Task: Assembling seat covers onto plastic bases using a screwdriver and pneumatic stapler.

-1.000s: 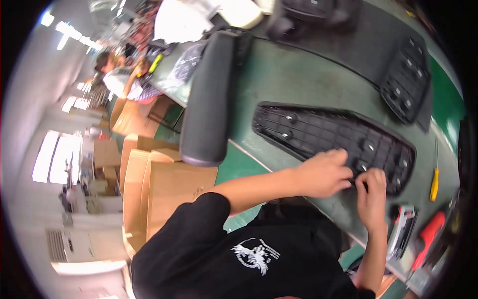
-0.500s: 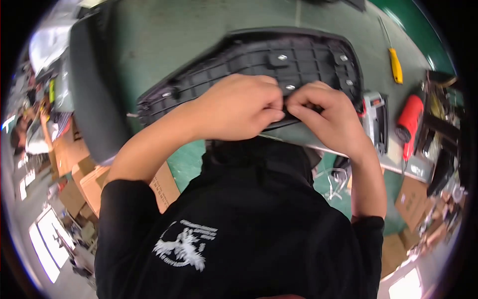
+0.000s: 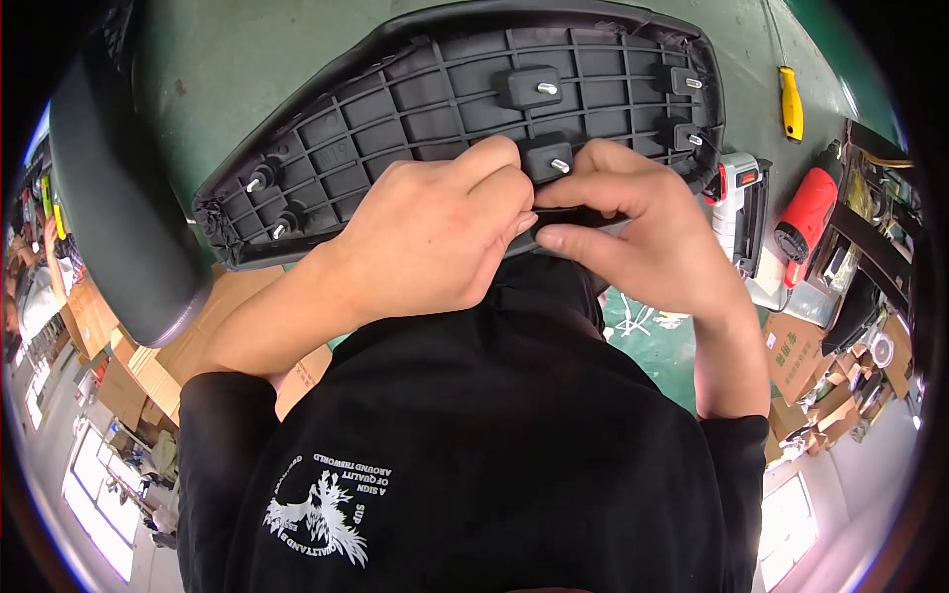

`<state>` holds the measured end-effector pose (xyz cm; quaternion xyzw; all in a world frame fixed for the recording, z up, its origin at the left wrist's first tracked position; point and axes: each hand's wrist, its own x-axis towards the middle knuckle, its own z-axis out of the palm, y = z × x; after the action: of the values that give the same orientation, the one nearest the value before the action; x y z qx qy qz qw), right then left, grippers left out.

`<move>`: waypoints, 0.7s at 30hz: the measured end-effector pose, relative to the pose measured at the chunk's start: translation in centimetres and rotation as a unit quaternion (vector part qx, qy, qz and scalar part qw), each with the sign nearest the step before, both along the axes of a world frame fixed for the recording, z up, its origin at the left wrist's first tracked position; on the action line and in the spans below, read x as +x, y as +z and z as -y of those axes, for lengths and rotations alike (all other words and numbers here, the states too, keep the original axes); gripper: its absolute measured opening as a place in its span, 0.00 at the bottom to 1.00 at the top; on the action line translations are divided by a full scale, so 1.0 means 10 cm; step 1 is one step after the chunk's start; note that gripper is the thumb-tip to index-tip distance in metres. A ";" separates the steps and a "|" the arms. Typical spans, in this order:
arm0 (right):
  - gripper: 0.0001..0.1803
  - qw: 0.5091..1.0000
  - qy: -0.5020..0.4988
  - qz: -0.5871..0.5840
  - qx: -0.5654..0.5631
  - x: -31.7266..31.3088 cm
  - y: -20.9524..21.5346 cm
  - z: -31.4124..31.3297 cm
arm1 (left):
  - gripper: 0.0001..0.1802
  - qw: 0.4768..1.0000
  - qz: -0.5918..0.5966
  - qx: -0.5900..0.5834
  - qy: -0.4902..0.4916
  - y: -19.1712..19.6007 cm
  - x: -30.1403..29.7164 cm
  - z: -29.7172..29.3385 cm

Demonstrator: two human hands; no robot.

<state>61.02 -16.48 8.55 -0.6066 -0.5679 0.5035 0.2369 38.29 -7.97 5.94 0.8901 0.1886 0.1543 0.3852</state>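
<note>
A long black seat (image 3: 435, 94) lies upside down on the green table, its ribbed plastic underside facing up. Metal bolts stick up at both of its ends and near the middle. Black cover material is folded over the rim and bunched at the left tip. My left hand (image 3: 440, 227) is closed at the near edge, fingertips pinching the cover there. Close beside it, my right hand (image 3: 647, 227) has its thumb below the edge and curled fingers above, with the black cover between them. The fingers hide most of the pinched spot.
Another smooth black seat (image 3: 119, 198) stands at the left. To the right are a grey-and-red staple gun (image 3: 727, 203), a red heat gun (image 3: 813, 212) and a yellow-handled screwdriver (image 3: 790, 104). Cardboard boxes (image 3: 796, 356) stand below the table on both sides. Another person is partly visible far left.
The view has shifted closer, so the seat appears larger and farther left. Both hands stay at its near edge, and my right thumb and fingers are now wider apart.
</note>
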 end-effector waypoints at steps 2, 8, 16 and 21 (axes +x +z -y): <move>0.09 0.998 0.006 0.034 0.053 -0.08 -0.05 0.00 | 0.07 1.000 -0.005 0.012 0.003 -0.03 -0.01 0.03; 0.06 0.996 -0.088 0.032 -0.002 -0.18 -0.12 0.10 | 0.08 0.998 0.016 0.053 0.017 -0.16 -0.04 0.14; 0.05 0.981 -0.149 0.056 0.110 -0.35 -0.32 0.27 | 0.20 0.964 0.129 0.218 -0.079 -0.39 -0.37 0.23; 0.07 0.975 -0.173 0.058 0.124 -0.38 -0.36 0.31 | 0.20 0.957 0.119 0.259 -0.056 -0.47 -0.32 0.28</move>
<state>57.20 -19.58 4.96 -0.6897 -0.5250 0.3442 0.3609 35.13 -10.75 1.28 0.9435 0.0445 0.2810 0.1697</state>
